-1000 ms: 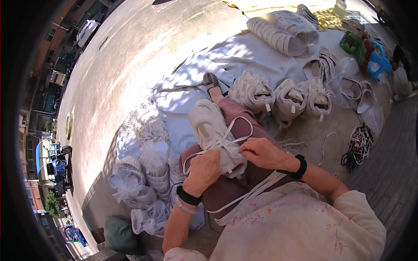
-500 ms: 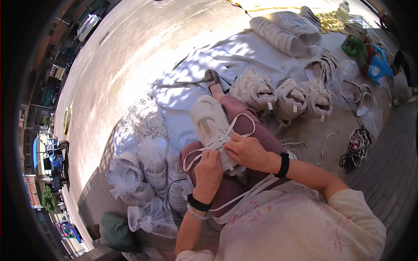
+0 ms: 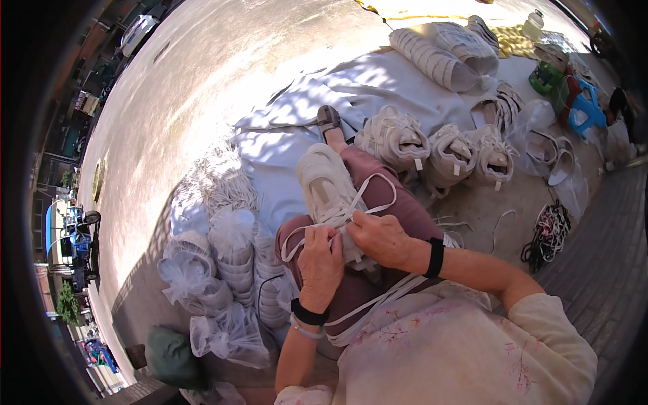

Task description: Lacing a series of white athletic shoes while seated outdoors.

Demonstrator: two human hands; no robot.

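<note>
A pale sheet [image 3: 378, 88] covers the ground ahead, dappled with shade, and most of the stock lies on or around it. At its far edge sit two long stacks of white insoles [image 3: 442, 57]. Nearer, three white sneakers [image 3: 445, 152] stand in a row just beside each other, tags hanging from their tongues. To the left, bagged piles of white shoes [image 3: 233, 270] crowd together, with a heap of white laces [image 3: 219, 185] behind them. A dark bundle of laces [image 3: 547, 233] lies on the paving to the right, well apart from the row.

The person sits with maroon trousers [image 3: 398, 202] stretched forward, and the shoe [image 3: 327, 189] in hand, a cream sneaker, rests on the thigh, toe pointing away. A white lace [image 3: 378, 196] loops out from it across the leg, and more lace trails down over the lap.

The right hand [image 3: 381, 237], with a black band at the wrist, is clenched over the shoe's near end, fingers pinching lace. The left hand [image 3: 319, 260], also banded in black, touches the right and grips the lace just beside the shoe, fingers curled shut round it
</note>
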